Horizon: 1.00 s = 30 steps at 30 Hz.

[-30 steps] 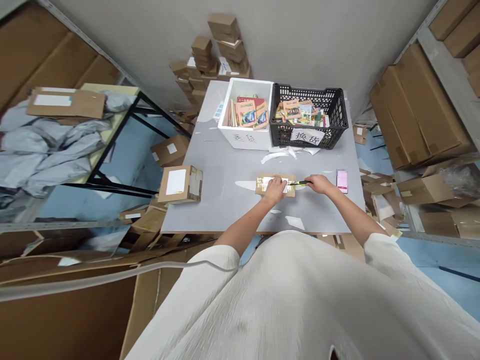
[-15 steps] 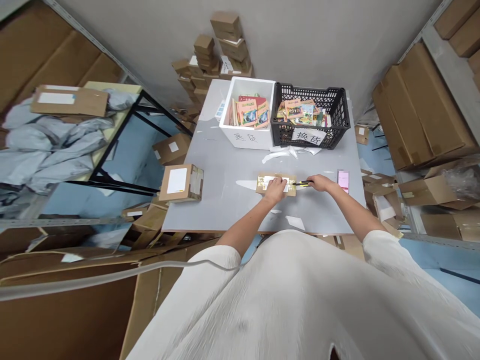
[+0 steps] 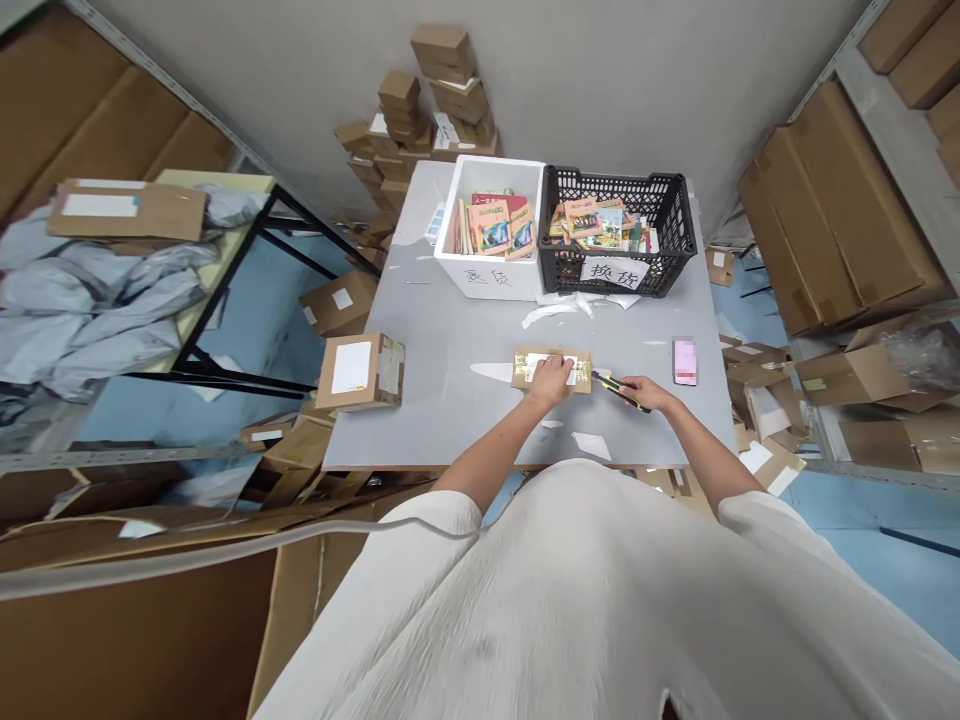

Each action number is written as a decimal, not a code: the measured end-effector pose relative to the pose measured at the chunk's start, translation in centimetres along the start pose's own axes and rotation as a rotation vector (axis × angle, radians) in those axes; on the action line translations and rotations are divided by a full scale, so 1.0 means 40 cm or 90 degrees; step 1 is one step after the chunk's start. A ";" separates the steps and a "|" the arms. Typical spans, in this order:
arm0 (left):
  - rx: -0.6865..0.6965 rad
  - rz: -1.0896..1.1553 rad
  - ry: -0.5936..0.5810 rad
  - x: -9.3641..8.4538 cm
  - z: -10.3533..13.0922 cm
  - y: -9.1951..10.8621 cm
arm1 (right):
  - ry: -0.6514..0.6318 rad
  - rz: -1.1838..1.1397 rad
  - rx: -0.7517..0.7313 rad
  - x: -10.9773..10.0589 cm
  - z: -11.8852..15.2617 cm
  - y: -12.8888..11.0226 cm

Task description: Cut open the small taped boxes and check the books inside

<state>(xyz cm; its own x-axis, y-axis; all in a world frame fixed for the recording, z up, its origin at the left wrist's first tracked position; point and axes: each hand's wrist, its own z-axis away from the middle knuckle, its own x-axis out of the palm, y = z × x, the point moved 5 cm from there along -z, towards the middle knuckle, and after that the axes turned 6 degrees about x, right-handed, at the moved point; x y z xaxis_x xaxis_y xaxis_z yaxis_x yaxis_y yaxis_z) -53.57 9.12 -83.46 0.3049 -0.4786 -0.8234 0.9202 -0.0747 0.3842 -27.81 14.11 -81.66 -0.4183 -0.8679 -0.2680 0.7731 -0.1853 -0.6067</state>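
Observation:
A small, taped cardboard box (image 3: 522, 372) with a white label lies on the grey table in front of me. My left hand (image 3: 552, 378) is over its middle, fingers bent over the top, gripping it against the table. To the right of the box, my right hand (image 3: 643, 391) is closed around a black-and-yellow utility knife (image 3: 616, 388). The knife slants, its front end close to the box's right end; whether it touches the cardboard I cannot tell.
A white foam box (image 3: 489, 272) and a black plastic crate (image 3: 660, 265), both holding books, stand at the table's back. A larger carton (image 3: 352, 372) sits left, a phone (image 3: 685, 362) right. Paper scraps (image 3: 591, 445) lie about. Grey parcels (image 3: 127, 290) fill the left side table.
My right hand has shifted slightly right and towards me, turning the knife from nearly level to slanted. My left hand stays on the box.

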 end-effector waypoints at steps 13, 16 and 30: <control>-0.011 0.066 0.074 -0.010 0.012 -0.009 | 0.117 -0.140 0.080 0.015 -0.007 0.024; -0.036 0.070 0.085 -0.021 -0.002 -0.013 | 0.188 -0.093 0.053 -0.003 0.016 0.016; -0.003 0.045 0.089 0.003 -0.040 -0.014 | 0.251 0.423 -0.022 0.042 0.035 -0.047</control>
<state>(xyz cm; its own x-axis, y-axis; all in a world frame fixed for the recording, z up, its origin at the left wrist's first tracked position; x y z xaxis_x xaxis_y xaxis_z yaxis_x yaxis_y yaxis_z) -53.68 10.51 -84.44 0.3993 -0.3561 -0.8448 0.8965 -0.0414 0.4412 -29.30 12.34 -79.91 -0.0156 -0.5625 -0.8267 0.9087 0.3369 -0.2464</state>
